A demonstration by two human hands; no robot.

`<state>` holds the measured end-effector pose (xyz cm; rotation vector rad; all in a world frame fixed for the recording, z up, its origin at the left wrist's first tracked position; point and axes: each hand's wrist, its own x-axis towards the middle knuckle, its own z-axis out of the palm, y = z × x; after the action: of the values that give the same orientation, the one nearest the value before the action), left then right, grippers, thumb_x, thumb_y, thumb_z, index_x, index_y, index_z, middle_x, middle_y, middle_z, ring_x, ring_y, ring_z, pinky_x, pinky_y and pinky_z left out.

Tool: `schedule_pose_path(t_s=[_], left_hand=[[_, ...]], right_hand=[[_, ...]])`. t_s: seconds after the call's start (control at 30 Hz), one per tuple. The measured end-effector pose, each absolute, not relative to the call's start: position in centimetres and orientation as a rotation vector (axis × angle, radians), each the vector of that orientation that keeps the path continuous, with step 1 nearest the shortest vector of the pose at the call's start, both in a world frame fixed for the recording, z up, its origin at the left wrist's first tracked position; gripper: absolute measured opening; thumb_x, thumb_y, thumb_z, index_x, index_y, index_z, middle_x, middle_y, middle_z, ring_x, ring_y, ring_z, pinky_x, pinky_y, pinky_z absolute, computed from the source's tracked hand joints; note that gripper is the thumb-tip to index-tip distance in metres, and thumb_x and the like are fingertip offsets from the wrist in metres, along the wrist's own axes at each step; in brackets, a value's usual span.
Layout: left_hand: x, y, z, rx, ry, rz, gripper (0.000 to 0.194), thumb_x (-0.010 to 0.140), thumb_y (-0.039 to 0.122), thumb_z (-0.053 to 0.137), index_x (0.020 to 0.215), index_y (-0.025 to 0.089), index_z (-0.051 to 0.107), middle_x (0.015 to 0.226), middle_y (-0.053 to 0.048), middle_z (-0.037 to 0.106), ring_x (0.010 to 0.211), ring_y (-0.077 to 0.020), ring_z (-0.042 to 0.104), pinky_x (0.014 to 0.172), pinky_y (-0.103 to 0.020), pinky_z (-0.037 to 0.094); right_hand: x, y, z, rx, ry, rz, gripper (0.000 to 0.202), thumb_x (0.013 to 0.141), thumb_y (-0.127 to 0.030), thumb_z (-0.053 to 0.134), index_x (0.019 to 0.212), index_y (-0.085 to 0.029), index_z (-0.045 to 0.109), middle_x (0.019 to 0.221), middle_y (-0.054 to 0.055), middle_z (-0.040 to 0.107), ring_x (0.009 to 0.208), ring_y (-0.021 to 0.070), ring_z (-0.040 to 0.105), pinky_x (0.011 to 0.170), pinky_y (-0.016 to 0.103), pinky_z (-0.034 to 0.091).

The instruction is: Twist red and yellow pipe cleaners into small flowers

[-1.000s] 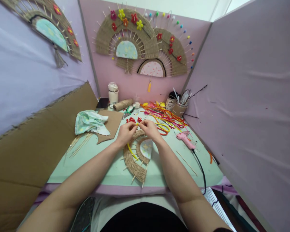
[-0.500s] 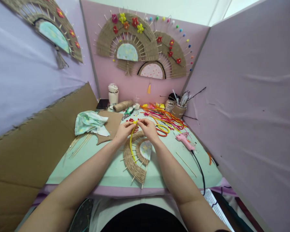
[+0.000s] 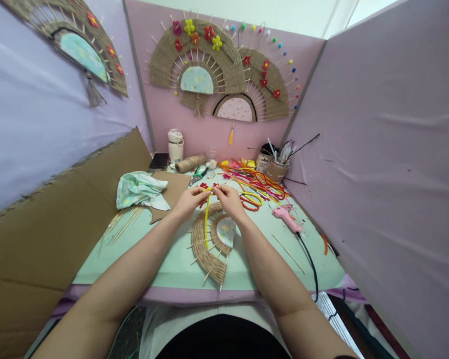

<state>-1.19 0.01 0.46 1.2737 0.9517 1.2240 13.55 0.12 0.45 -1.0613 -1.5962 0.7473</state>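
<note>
Both hands meet above the middle of the table, pinching one yellow pipe cleaner (image 3: 206, 224). My left hand (image 3: 190, 202) is closed on it from the left, and my right hand (image 3: 227, 199) grips its upper end from the right. A small bent part of the yellow stem shows between the fingertips; its exact shape is too small to tell. The long free end hangs down over a half-round fan of twine and sticks (image 3: 209, 254), which has a pale patterned fabric centre (image 3: 225, 232). Small red flowers (image 3: 204, 186) lie just beyond the fingers.
Scissors (image 3: 251, 201) and a heap of coloured pipe cleaners (image 3: 264, 182) lie beyond my right hand. A pink glue gun (image 3: 287, 219) with a black cord rests at right. Patterned cloth (image 3: 140, 189) and cardboard (image 3: 177, 182) are at left; a white bottle (image 3: 175, 145) stands behind.
The pipe cleaner's hanging end has swung slightly to the right and hangs straighter. Both hands stay almost in place, with the fingers shifted a little around the bent part.
</note>
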Motion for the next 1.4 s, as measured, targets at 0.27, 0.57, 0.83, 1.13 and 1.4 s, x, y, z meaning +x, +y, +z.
schedule_pose_path(t_s=[0.27, 0.57, 0.83, 1.13, 1.4], left_hand=[[-1.3, 0.2, 0.9, 1.045, 0.894, 1.387, 0.035, 0.05, 0.033, 0.08, 0.072, 0.013, 0.063, 0.068, 0.0, 0.06, 0.064, -0.0091, 0.054, 0.065, -0.025, 0.044], [-2.2, 0.4, 1.5, 0.963, 0.756, 1.382, 0.029, 0.056, 0.026, 0.078, 0.076, 0.013, 0.061, 0.068, 0.0, 0.06, 0.06, -0.0082, 0.055, 0.061, -0.022, 0.047], [-2.6, 0.6, 1.5, 0.935, 0.749, 1.271, 0.018, 0.064, 0.022, 0.072, 0.074, 0.013, 0.06, 0.067, -0.002, 0.06, 0.06, -0.0077, 0.056, 0.06, -0.021, 0.047], [-2.6, 0.8, 0.7, 1.189, 0.884, 1.332, 0.028, 0.057, 0.031, 0.076, 0.074, 0.012, 0.066, 0.068, -0.004, 0.063, 0.062, -0.0112, 0.056, 0.06, -0.024, 0.044], [-3.0, 1.0, 0.4, 1.26, 0.96, 1.315, 0.031, 0.056, 0.035, 0.076, 0.075, 0.011, 0.069, 0.069, -0.006, 0.064, 0.062, -0.0121, 0.054, 0.057, -0.024, 0.042]], right_hand=[[13.0, -0.1, -0.5, -1.053, -1.478, 1.265, 0.025, 0.072, -0.04, 0.062, 0.074, -0.015, 0.063, 0.063, -0.001, 0.058, 0.052, 0.0066, 0.046, 0.049, 0.018, 0.034], [11.4, -0.6, 0.4, -0.549, -0.774, 2.051, 0.009, 0.075, -0.012, 0.065, 0.082, -0.012, 0.059, 0.067, -0.002, 0.055, 0.044, -0.0009, 0.037, 0.033, 0.005, 0.028], [12.1, -0.8, 1.1, -0.381, -0.507, 2.278, 0.003, 0.083, -0.015, 0.058, 0.084, -0.014, 0.056, 0.065, -0.004, 0.052, 0.044, -0.0006, 0.042, 0.033, 0.001, 0.033], [11.4, -0.7, 0.2, -0.575, -0.697, 1.999, 0.008, 0.073, -0.014, 0.065, 0.078, -0.013, 0.059, 0.06, -0.003, 0.052, 0.041, 0.0003, 0.035, 0.029, 0.007, 0.021], [11.2, -0.8, -0.3, -0.732, -0.825, 1.705, 0.024, 0.064, -0.028, 0.074, 0.077, -0.014, 0.06, 0.06, -0.003, 0.053, 0.044, 0.0017, 0.039, 0.034, 0.013, 0.024]])
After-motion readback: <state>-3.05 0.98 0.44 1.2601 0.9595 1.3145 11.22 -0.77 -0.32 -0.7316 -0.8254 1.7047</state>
